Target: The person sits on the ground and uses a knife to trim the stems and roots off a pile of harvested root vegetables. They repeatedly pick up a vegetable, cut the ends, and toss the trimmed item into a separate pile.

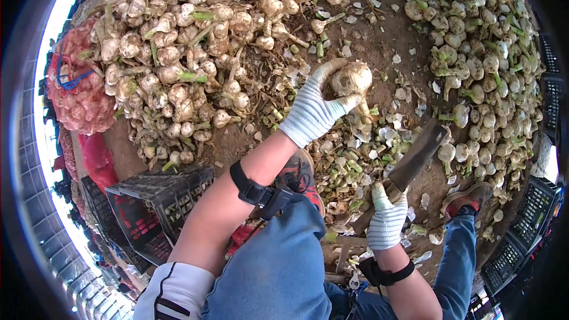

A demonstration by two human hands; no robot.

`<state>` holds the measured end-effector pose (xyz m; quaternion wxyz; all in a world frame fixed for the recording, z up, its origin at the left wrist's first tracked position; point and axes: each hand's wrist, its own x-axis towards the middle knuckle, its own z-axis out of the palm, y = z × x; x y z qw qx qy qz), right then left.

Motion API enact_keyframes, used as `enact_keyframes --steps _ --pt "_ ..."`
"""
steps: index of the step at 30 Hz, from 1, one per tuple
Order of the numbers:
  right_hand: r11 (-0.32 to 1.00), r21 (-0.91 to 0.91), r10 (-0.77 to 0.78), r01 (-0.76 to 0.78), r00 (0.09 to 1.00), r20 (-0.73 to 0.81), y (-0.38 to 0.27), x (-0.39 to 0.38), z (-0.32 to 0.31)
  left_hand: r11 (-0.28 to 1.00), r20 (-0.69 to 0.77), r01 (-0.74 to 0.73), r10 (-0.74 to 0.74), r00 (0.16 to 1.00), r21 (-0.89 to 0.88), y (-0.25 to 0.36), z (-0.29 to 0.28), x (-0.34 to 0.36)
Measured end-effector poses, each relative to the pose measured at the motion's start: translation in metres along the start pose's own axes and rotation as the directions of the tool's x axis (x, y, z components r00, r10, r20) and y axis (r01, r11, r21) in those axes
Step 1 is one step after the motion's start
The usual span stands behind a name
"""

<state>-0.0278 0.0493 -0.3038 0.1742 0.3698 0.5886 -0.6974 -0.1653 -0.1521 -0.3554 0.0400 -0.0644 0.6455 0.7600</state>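
A large garlic bulb (351, 79) sits in my left hand (317, 106), whose gloved fingers and thumb wrap its near and left sides. Its short stem points down toward the litter. In my right hand (387, 219), also in a striped white glove, is a knife (417, 157) with a broad dark blade, gripped by its wooden handle. The blade tilts up and to the right, apart from the bulb. Below the bulb, cut stem pieces and papery skins (355, 163) cover the ground between my feet.
A big heap of garlic with stems (178, 53) lies at the left, another heap of garlic (480, 71) at the right. A red mesh sack (80, 83) stands far left. Black plastic crates (157, 201) stand beside my left leg, and more crates (527, 219) line the right edge.
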Motion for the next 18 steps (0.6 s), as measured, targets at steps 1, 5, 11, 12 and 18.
enact_keyframes --steps 1,5,11,12,18 --pt "1.0 -0.002 0.004 -0.004 1.0 0.007 -0.002 0.0 0.002 0.999 -0.005 0.002 -0.003 1.0 -0.04 -0.001 0.0 -0.002" --pt "0.999 0.007 0.037 -0.037 0.999 0.036 -0.009 0.0 0.003 0.983 -0.013 -0.03 0.028 1.0 -0.184 0.005 0.004 -0.009" --pt "0.999 -0.022 0.042 -0.041 0.997 0.069 -0.032 -0.001 0.002 0.98 0.32 0.016 0.049 0.946 -0.199 0.037 0.0 -0.026" --pt "0.999 0.024 0.035 -0.037 0.997 0.073 -0.035 0.003 0.001 0.996 0.379 -0.038 0.067 0.923 -0.083 0.042 -0.003 -0.031" --pt "0.96 0.261 0.008 -0.104 0.938 0.346 -0.04 0.009 0.012 0.962 0.699 -0.091 -0.119 0.706 0.256 0.055 -0.006 -0.048"
